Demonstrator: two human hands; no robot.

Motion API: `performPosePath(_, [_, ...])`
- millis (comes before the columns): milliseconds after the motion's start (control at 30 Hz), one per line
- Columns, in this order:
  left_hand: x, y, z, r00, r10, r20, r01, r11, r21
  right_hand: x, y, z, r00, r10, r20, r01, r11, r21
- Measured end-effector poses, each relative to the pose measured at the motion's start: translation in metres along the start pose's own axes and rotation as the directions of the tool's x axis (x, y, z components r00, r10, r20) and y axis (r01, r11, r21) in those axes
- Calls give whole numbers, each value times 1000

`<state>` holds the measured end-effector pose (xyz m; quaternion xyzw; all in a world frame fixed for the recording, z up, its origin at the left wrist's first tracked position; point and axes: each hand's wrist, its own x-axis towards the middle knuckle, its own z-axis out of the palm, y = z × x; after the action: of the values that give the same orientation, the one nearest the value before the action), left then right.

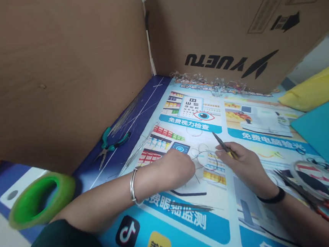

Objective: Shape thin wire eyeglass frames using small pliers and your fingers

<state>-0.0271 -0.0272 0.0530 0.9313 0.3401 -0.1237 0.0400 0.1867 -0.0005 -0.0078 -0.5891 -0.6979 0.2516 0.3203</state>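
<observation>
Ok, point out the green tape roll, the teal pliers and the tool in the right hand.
green tape roll (69, 188): head view, outer rim on its right side.
teal pliers (109, 146): head view, at the pivot.
thin tool (220, 141): head view, dark shaft near its tip.

left hand (176, 171) curled, right hand (244, 166) pinching

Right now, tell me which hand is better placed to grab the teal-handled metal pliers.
Left, probably: the left hand lies nearer the teal-handled metal pliers; the right hand grips a thin yellow-handled tool.
</observation>
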Motion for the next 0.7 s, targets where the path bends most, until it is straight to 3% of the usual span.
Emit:
performPosePath(100, [2,-8,-1,997,-7,73,11,998,-54,0,0,-1,1000,-2,12,2,1000,-4])
performPosePath(267, [2,-18,1,998,-28,54,30,999,-29,-1,-1,-1,999,-44,9,44,999,-8])
performPosePath(400, [0,-18,-1,997,-63,48,64,998,-25,-1,-3,-1,998,-61,3,61,998,11])
performPosePath(700, [2,-15,2,998,-6,69,4,999,32,-2,-4,-1,999,-36,17,35,999,20])
